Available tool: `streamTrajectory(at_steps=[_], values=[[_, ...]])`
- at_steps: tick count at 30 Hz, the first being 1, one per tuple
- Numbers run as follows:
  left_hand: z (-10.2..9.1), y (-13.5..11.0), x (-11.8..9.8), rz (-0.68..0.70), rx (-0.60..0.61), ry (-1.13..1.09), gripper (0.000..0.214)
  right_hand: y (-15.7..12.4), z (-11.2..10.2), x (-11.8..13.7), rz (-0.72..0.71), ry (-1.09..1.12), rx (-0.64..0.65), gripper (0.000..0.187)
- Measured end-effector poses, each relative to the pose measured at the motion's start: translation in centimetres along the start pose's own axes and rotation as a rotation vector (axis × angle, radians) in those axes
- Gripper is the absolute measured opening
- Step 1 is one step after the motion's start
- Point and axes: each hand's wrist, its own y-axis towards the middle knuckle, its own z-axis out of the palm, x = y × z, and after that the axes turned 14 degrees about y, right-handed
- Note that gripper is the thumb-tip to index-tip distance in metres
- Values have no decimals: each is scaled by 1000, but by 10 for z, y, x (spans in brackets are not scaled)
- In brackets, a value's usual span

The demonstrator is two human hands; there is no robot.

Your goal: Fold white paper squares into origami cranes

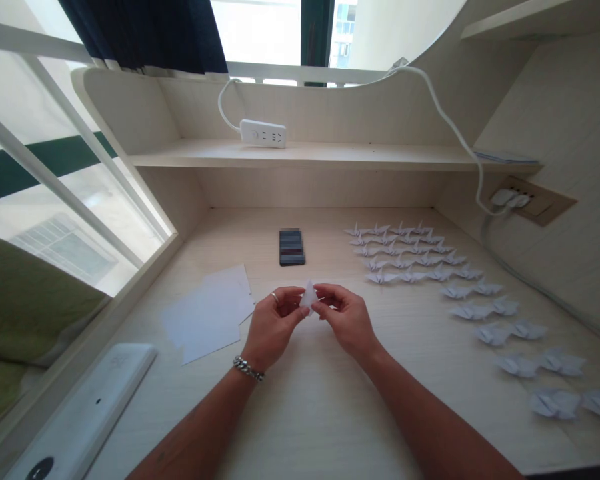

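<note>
Between my two hands is a small folded piece of white paper [309, 296], its pointed tip facing away from me. My left hand [275, 327], with a ring and a chain bracelet, pinches its left side between thumb and fingers. From the right, my right hand [346, 319] pinches the other side the same way. My fingertips cover the paper's lower edges. Loose white paper sheets [213, 317] lie overlapping to the left of my left hand. Rows of folded paper cranes [410, 250] stand to the right, beyond my right hand.
A phone [292, 247] lies just beyond my hands. More paper cranes [555, 403] run down the desk's right side. A long white device [85, 413] sits at the left edge. The shelf [330, 155] holds a power strip [263, 133]. A white cable [450, 120] runs to the wall socket [545, 203].
</note>
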Motion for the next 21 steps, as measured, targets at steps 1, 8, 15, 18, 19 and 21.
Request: streamTrajectory(at_steps=[1,8,15,18,19,21], values=[[0,0,0,0,0,-4,30,0,0,0,0,1,0,32],[0,0,0,9,-8,10,28,0,1,1,22,40,-4,31],[0,-1,2,22,1,35,30,1,0,1,32,50,0,23],[0,0,3,30,0,42,29,0,0,1,37,58,-1,23],[0,0,4,33,-1,46,29,0,0,1,41,65,-1,25],[0,0,4,36,-3,53,29,1,1,2,54,80,-2,28]])
